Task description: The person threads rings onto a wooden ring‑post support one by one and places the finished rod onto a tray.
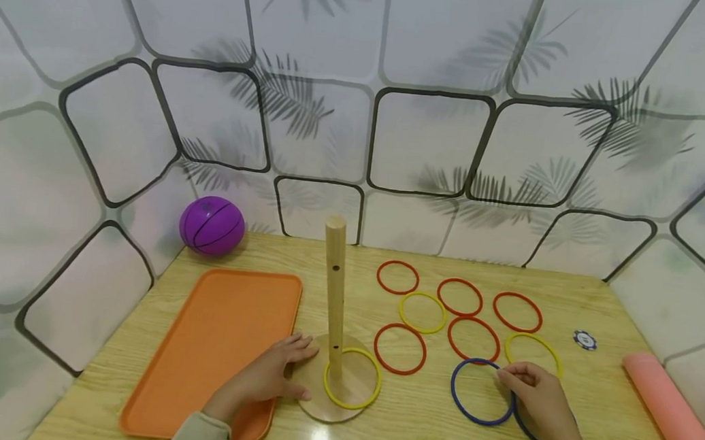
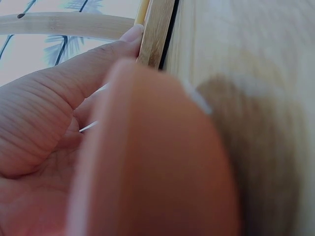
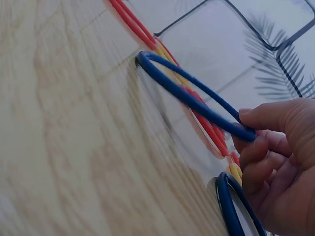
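A wooden pole [image 1: 335,300] stands on a round wooden base [image 1: 322,409]. One yellow ring [image 1: 380,382] lies on that base with the pole through it. My left hand [image 1: 261,377] rests at the base's left edge, thumb and fingers spread; in the left wrist view its thumb touches the rim, while a blurred finger hides much. With thumb and fingertips my right hand [image 1: 539,400] pinches a blue ring [image 3: 182,96]. The pinched side is raised and the ring tilts toward the table. A second blue ring [image 3: 225,201] lies under that hand, partly hidden.
An orange tray [image 1: 221,347] lies left of the base, a purple ball [image 1: 212,226] behind it. Several red rings [image 1: 400,372] and yellow rings [image 1: 421,332] lie right of the pole. Farther right are a chip [image 1: 585,340] and a pink cylinder [image 1: 670,413].
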Available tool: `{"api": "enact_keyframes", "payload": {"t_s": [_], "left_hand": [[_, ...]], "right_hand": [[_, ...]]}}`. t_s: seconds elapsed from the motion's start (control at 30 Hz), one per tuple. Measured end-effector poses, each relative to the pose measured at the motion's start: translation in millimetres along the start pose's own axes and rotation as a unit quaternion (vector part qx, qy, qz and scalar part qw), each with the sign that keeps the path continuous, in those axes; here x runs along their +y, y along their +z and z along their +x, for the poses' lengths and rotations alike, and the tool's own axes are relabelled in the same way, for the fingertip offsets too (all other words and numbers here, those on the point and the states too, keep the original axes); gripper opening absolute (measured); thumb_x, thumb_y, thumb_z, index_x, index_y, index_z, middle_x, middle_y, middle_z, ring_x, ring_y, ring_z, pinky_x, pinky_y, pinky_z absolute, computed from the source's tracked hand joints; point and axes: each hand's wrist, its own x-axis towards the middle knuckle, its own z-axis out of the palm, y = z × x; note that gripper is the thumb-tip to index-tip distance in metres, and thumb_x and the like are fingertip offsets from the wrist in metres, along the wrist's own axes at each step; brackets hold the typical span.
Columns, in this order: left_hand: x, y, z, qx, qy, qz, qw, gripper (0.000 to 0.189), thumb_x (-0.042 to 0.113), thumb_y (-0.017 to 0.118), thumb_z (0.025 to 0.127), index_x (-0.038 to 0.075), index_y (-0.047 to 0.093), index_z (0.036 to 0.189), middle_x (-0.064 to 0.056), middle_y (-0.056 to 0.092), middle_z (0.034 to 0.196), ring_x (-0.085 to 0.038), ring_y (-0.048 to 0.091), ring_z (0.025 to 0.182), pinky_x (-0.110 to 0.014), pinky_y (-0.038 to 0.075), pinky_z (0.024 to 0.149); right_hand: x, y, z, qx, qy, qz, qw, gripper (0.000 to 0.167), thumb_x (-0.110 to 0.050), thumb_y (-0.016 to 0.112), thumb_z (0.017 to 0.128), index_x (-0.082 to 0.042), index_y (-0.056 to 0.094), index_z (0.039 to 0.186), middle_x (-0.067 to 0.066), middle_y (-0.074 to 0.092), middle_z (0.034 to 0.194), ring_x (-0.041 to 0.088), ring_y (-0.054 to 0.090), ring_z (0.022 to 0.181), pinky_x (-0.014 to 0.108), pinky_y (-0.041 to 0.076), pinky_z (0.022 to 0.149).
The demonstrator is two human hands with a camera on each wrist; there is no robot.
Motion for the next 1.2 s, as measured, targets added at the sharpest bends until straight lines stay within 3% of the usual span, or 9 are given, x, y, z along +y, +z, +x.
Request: {"api": "enact_keyframes", "payload": {"t_s": [0.3,0.43,0.53,1.2], "left_hand": [[-0.4,-0.4,-0.6,-0.001,-0.001,0.007,1.0000,0.078,0.028,0.082,0.071,-0.001,0.050,0.135,-0.021,0.037,0.146,-0.043,0.020,0.139,-0.062,0.017,0.109],[-0.6,-0.5,-1.1,0.001,0.000,0.010,0.9999,0.078,0.028,0.082,0.070,-0.001,0.050,0.135,-0.022,0.037,0.146,-0.043,0.021,0.138,-0.062,0.017,0.109],[0.2,-0.6,-1.3,0.001,0.002,0.009,1.0000,0.078,0.028,0.082,0.070,-0.002,0.050,0.135,-0.022,0.038,0.146,-0.043,0.021,0.138,-0.062,0.017,0.109],[0.0,2.0,-0.3,0.007,0.005,0.005,0.9999,0.077,0.026,0.083,0.070,-0.003,0.050,0.134,-0.022,0.038,0.145,-0.043,0.021,0.138,-0.061,0.016,0.109]], "right_hand": [[3.7,1.1,-0.4,-0.048,-0.003,0.129,0.9905,0.020,-0.019,0.066,0.089,-0.004,0.063,0.102,0.000,0.066,0.077,0.007,0.048,0.049,0.021,0.044,0.042],[5.7,1.4,-1.0,-0.070,-0.011,0.189,0.9794,0.007,-0.013,0.064,0.090,-0.012,0.066,0.097,0.002,0.067,0.078,0.006,0.049,0.048,0.019,0.044,0.041],[5.5,0.0,-2.0,-0.083,-0.017,0.220,0.9718,0.008,-0.011,0.063,0.091,-0.015,0.068,0.095,0.002,0.067,0.078,0.005,0.050,0.049,0.019,0.044,0.042],[-5.8,-6.1,-8.5,-0.087,-0.060,0.225,0.9687,0.009,-0.015,0.059,0.094,-0.016,0.066,0.100,0.002,0.066,0.080,0.006,0.052,0.053,0.020,0.047,0.046]]}}
